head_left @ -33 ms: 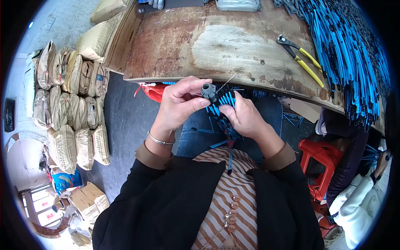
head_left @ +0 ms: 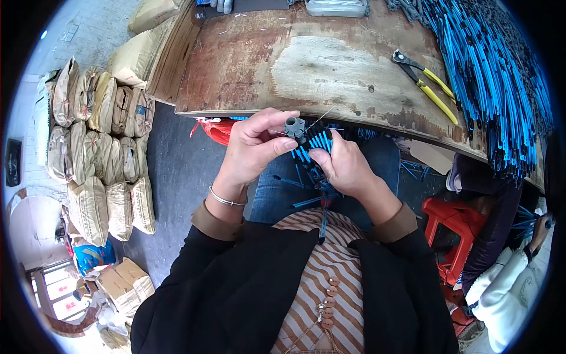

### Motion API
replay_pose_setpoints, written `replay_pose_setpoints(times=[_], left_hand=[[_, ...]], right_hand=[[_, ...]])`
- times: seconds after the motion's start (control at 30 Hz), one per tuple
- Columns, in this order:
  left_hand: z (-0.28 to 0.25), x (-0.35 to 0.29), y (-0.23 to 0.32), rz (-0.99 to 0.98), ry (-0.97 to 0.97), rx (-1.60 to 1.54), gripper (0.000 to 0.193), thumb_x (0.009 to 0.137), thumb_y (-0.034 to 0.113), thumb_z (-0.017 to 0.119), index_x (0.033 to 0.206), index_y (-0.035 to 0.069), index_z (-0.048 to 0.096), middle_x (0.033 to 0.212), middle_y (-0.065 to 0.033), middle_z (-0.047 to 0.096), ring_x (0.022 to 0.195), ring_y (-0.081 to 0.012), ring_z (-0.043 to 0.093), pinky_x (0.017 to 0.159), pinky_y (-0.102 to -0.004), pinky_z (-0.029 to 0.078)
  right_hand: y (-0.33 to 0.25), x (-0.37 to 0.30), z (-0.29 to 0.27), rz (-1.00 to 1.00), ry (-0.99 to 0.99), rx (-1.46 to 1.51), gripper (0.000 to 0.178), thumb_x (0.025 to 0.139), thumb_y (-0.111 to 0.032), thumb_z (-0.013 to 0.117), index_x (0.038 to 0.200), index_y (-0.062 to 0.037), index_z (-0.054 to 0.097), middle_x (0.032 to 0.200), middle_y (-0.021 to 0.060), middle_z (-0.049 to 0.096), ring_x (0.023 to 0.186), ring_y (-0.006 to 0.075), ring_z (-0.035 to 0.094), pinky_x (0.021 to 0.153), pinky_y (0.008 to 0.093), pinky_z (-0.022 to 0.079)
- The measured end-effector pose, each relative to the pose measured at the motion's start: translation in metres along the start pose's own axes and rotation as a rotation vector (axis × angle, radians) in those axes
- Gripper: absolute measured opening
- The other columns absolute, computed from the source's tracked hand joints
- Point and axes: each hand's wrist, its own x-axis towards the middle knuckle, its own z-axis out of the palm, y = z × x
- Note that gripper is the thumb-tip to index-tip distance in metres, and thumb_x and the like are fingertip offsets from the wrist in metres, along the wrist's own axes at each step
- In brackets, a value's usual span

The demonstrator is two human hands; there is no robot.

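Observation:
Just off the table's front edge, my left hand [head_left: 250,144] is closed, with thumb and fingers gripping a grey ribbed hub [head_left: 295,127] that has a hollow round top. Close beside it, my right hand [head_left: 345,162] is wrapped against a bundle of thin blue rods [head_left: 318,142] with black ends. The rods meet the hub's underside; exactly how they join is hidden. A thin wire [head_left: 328,112] sticks up from between the hands toward the table. One blue rod [head_left: 323,223] hangs down in front of my striped shirt, and a few more lie over my lap.
Yellow-handled pliers [head_left: 433,88] lie on the worn wooden table [head_left: 236,65]. A large heap of blue rods [head_left: 489,88] covers its right end; a clear plastic tray [head_left: 336,7] stands at the back. Stacked sacks [head_left: 100,147] line the left. A red stool [head_left: 454,230] and another person are at right.
Both hands keep their grip and have barely moved. The loose blue rods over my lap have shifted slightly.

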Motion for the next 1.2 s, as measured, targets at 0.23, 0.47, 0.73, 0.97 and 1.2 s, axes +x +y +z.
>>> replay_pose_setpoints(times=[0.23, 0.47, 0.73, 0.97, 1.2], left_hand=[[-0.003, 0.001, -0.002, 0.118, -0.049, 0.076, 0.04, 0.07, -0.002, 0.071, 0.109, 0.001, 0.061, 0.087, -0.0016, 0.055, 0.078, -0.0072, 0.053, 0.069, -0.0202, 0.044], [-0.012, 0.003, 0.002, 0.149, -0.158, 0.085, 0.04, 0.069, -0.001, 0.072, 0.107, 0.001, 0.062, 0.088, -0.0045, 0.059, 0.08, -0.0101, 0.057, 0.068, -0.0215, 0.046], [-0.019, 0.013, 0.01, 0.296, -0.356, 0.222, 0.039, 0.067, 0.002, 0.073, 0.105, 0.001, 0.063, 0.088, -0.0071, 0.062, 0.078, -0.011, 0.058, 0.068, -0.0219, 0.045], [-0.002, 0.022, -0.013, -0.018, -0.136, -0.2, 0.044, 0.069, 0.015, 0.075, 0.108, 0.0, 0.06, 0.095, -0.0085, 0.063, 0.082, -0.0157, 0.06, 0.072, -0.0263, 0.048], [0.039, 0.013, -0.024, -0.005, 0.338, -0.419, 0.031, 0.076, 0.001, 0.068, 0.102, 0.0, 0.052, 0.089, -0.0072, 0.062, 0.082, -0.0105, 0.06, 0.073, -0.0208, 0.048]], right_hand=[[-0.011, 0.004, -0.005, 0.071, -0.006, -0.076, 0.04, 0.087, -0.033, 0.053, 0.097, 0.005, 0.045, 0.077, 0.026, 0.058, 0.077, 0.0419, 0.058, 0.064, 0.0458, 0.044], [-0.003, 0.006, -0.014, -0.029, -0.181, 0.204, 0.04, 0.09, -0.034, 0.047, 0.1, 0.0046, 0.047, 0.072, 0.0235, 0.057, 0.072, 0.0412, 0.056, 0.064, 0.0432, 0.044], [-0.001, 0.014, -0.02, -0.096, -0.34, 0.153, 0.036, 0.091, -0.033, 0.044, 0.095, 0.0032, 0.048, 0.069, 0.0221, 0.055, 0.068, 0.0402, 0.056, 0.062, 0.042, 0.043], [0.004, 0.007, -0.017, -0.02, -0.136, 0.156, 0.038, 0.093, -0.036, 0.04, 0.098, 0.0011, 0.048, 0.069, 0.0171, 0.056, 0.066, 0.0328, 0.057, 0.062, 0.0371, 0.044], [0.007, 0.009, -0.013, 0.095, 0.018, 0.144, 0.04, 0.093, -0.037, 0.039, 0.105, -0.0004, 0.049, 0.07, 0.0143, 0.056, 0.065, 0.0261, 0.057, 0.064, 0.0343, 0.044]])
